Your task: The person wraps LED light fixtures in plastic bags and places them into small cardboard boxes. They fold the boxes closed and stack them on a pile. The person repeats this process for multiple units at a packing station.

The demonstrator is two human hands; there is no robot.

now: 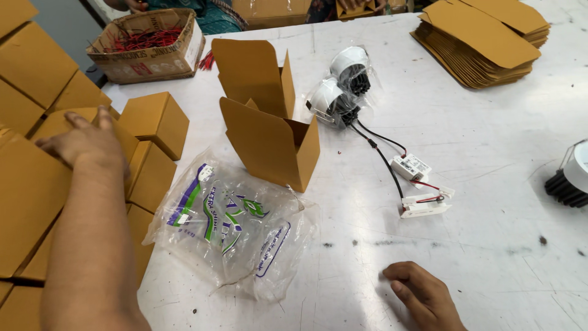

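Observation:
My left hand (84,141) rests flat, fingers spread, on top of a closed brown cardboard box (49,125) in a stack at the left. My right hand (424,295) lies on the white table (490,153) near the front edge, fingers curled, holding nothing. Two open brown boxes (269,144) stand upright in the middle. Behind them lie two white round lamps in clear bags (340,86), with black and red wires running to small white driver units (411,165). A crumpled clear printed plastic bag (229,227) lies in front of the open boxes.
A pile of flat cardboard blanks (484,40) sits at the back right. A black-finned lamp (569,178) is at the right edge. An open carton of red wires (147,43) stands at the back left, with other people behind it.

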